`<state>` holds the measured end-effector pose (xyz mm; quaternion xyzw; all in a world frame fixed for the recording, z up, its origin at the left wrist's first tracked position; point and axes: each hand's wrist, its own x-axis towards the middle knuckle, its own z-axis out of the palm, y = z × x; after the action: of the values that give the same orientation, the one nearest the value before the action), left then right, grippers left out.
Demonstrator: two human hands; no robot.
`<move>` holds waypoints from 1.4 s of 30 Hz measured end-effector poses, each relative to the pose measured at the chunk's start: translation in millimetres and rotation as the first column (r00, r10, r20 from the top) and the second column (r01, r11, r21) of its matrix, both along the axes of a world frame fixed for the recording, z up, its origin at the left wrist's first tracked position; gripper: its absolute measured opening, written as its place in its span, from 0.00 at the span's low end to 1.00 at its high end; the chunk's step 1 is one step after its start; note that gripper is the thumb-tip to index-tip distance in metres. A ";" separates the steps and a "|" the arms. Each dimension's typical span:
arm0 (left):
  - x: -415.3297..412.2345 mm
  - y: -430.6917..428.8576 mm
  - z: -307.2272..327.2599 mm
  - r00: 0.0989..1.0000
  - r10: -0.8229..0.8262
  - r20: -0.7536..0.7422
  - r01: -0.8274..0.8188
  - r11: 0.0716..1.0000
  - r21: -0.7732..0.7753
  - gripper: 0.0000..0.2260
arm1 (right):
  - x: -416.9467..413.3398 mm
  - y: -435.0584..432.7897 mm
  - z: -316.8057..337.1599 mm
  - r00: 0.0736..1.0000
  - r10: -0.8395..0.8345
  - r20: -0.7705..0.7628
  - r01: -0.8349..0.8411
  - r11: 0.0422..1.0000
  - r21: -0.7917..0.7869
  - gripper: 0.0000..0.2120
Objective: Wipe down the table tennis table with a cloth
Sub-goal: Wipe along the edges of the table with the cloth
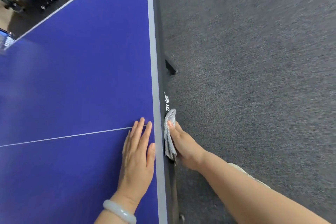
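As R hand (184,144) grips, cloth (169,138) meets edge (161,82).

The table top (81,78) looked like a smooth painted board, blue with a soft satin sheen that caught a pale reflection over on the left. Its edge stripe (153,60) was flatter, a matt grey-white. The side rail (161,78) was dark and matt, with white printed lettering on it. The cloth (170,142) was a grey woven rag, finely textured and limp, hanging in soft creases. The carpet (254,60) was dark grey, rough and nubby, zero shine. The bangle (118,212) was the glossy bit: pale, milky, polished smooth. Stone or glass, couldn't tell.
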<state>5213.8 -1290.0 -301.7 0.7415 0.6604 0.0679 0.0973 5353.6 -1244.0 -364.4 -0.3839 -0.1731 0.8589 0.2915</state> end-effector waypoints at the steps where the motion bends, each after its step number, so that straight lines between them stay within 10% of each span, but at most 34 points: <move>1: -1.1 -8.9 -1.1 1.000 0.003 -0.012 -0.003 1.000 -0.016 0.24 | 0.1 -1.5 2.8 1.000 -0.004 0.009 0.004 1.000 0.004 0.19; 12: -3.5 -15.4 -13.5 1.000 0.008 0.018 -0.009 0.999 0.045 0.23 | -12.5 -120.4 16.8 0.979 -0.108 0.174 0.082 0.985 0.151 0.15; 21: -6.7 -15.1 -13.9 0.998 0.000 0.058 -0.003 0.998 0.058 0.22 | -25.7 -3.4 28.7 0.920 -0.293 0.261 0.213 0.931 0.296 0.25; 28: -6.5 -14.6 -14.7 0.998 0.003 0.056 -0.007 0.997 0.071 0.22 | -29.7 -163.6 11.7 0.931 -0.250 0.265 0.142 0.919 0.367 0.25; 36: -5.6 -14.4 -13.9 0.999 0.010 0.040 -0.012 0.999 0.052 0.23 | -33.2 -49.7 20.3 0.897 -0.312 0.314 0.200 0.919 0.341 0.26; 42: -4.7 -15.0 -13.8 0.999 0.017 0.045 -0.019 0.999 0.048 0.23 | -36.6 -201.5 10.7 0.914 -0.261 0.310 0.120 0.905 0.408 0.30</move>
<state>5209.0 -1305.0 -315.5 0.7359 0.6629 0.1014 0.0934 5317.0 -1445.5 -353.7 -0.4847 -0.3475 0.6913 0.4080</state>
